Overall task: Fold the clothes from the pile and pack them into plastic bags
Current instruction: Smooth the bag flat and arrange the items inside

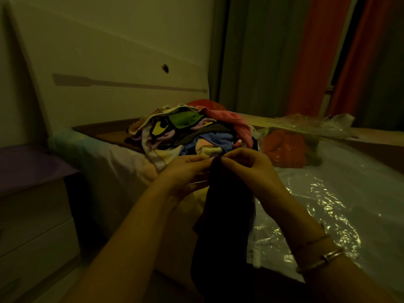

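Head view: both hands lift a dark, limp cloth garment [223,215] before the bed's mixed-colour clothes pile [188,132].
Left hand [185,171] and right hand [247,165] pinch its top edge with their fingers; soft, light fabric, best held at its corners.

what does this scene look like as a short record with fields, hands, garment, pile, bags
left hand: left hand pinches the top edge of the dark garment
right hand: right hand pinches the same edge, close beside the left
garment: dark garment hangs down from both hands, not yet folded
pile: clothes pile of mixed colours lies on the bed behind the hands
packed bag: plastic bag with orange clothing, right of the pile
other plastic: crumpled plastic bags farther back
bed cover: shiny plastic sheet
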The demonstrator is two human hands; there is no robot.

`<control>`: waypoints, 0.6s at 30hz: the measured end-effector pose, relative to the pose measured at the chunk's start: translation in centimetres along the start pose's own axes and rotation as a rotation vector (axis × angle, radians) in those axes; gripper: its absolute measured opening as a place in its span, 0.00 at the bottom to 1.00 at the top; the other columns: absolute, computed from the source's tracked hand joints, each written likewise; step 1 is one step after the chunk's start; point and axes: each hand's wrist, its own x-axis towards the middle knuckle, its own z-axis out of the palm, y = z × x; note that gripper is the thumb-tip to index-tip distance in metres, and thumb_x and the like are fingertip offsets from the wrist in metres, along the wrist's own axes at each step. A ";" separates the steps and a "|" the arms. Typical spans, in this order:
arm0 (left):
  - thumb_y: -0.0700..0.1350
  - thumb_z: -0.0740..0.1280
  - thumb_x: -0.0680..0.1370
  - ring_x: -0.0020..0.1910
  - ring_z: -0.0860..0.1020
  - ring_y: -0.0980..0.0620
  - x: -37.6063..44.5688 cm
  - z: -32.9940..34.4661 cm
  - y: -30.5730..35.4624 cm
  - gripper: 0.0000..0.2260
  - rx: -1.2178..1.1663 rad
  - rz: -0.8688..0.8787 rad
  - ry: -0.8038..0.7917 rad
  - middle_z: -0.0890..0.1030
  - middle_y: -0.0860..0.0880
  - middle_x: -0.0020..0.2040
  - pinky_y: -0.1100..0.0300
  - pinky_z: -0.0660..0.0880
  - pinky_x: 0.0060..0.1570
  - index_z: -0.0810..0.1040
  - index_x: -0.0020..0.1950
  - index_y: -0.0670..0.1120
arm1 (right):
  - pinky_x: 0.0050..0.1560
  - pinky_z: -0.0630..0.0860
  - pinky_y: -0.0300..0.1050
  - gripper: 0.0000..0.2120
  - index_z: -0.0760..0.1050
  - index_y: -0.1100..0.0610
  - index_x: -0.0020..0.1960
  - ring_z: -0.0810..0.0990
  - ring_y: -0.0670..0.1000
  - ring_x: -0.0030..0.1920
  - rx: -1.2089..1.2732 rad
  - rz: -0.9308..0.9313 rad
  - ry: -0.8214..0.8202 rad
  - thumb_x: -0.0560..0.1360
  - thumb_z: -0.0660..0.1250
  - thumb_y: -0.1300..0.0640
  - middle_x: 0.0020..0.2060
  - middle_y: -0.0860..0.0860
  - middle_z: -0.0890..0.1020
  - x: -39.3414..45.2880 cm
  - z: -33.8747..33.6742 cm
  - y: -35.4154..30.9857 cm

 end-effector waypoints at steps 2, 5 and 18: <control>0.41 0.65 0.78 0.45 0.82 0.50 0.0 0.0 0.2 0.07 0.008 0.019 -0.023 0.84 0.46 0.47 0.60 0.79 0.46 0.82 0.52 0.43 | 0.40 0.78 0.32 0.02 0.80 0.58 0.45 0.82 0.41 0.39 -0.014 -0.035 0.067 0.73 0.70 0.63 0.40 0.53 0.83 0.2 -0.2 0.0; 0.42 0.62 0.80 0.45 0.82 0.52 -0.2 0.2 0.5 0.08 0.033 0.074 -0.049 0.84 0.47 0.45 0.61 0.78 0.47 0.82 0.51 0.45 | 0.41 0.78 0.35 0.03 0.79 0.61 0.46 0.82 0.45 0.39 -0.039 -0.074 0.098 0.73 0.71 0.64 0.39 0.57 0.83 0.3 -0.1 0.0; 0.32 0.61 0.79 0.40 0.80 0.65 -0.8 -0.2 1.3 0.09 0.293 0.358 0.009 0.81 0.52 0.44 0.73 0.75 0.40 0.80 0.51 0.41 | 0.36 0.78 0.37 0.16 0.74 0.52 0.55 0.82 0.48 0.37 -0.054 0.090 -0.241 0.74 0.62 0.70 0.37 0.49 0.83 0.0 0.3 0.0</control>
